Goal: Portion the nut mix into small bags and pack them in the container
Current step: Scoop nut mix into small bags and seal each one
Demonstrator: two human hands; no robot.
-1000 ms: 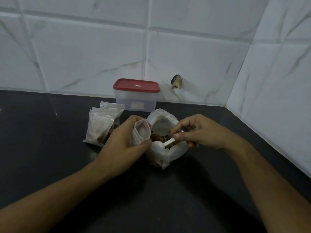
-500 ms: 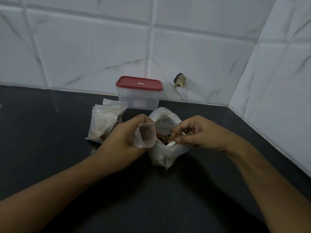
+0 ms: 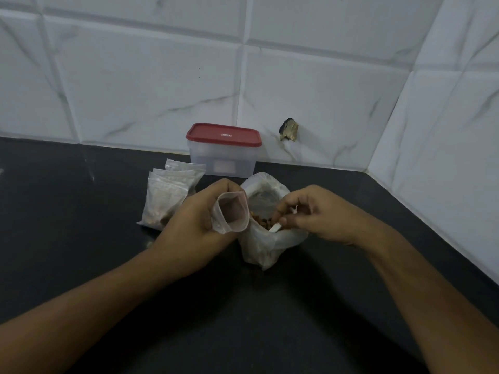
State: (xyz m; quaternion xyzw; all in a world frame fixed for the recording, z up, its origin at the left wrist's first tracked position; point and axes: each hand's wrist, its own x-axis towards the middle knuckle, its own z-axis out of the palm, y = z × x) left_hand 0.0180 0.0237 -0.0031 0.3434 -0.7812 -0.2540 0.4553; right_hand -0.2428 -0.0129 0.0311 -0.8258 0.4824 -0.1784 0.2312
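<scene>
A large clear bag of nut mix (image 3: 266,244) stands open on the black counter. My left hand (image 3: 194,228) grips a small clear bag (image 3: 232,213) beside it, its mouth held open toward me. My right hand (image 3: 313,213) pinches a white spoon (image 3: 276,227) whose tip dips into the brown nuts (image 3: 262,221) in the large bag. Filled small bags (image 3: 168,197) lie in a pile to the left. A clear container with a red lid (image 3: 224,149) stands shut against the wall behind.
White marble tiles (image 3: 135,76) close the back and right sides, meeting at a corner on the right. A dark chipped hole (image 3: 289,130) marks the back wall. The black counter (image 3: 67,225) stretches left and toward me.
The small bag's mouth has turned from upward to face me, held more open. My right hand has pushed the spoon deeper into the large bag.
</scene>
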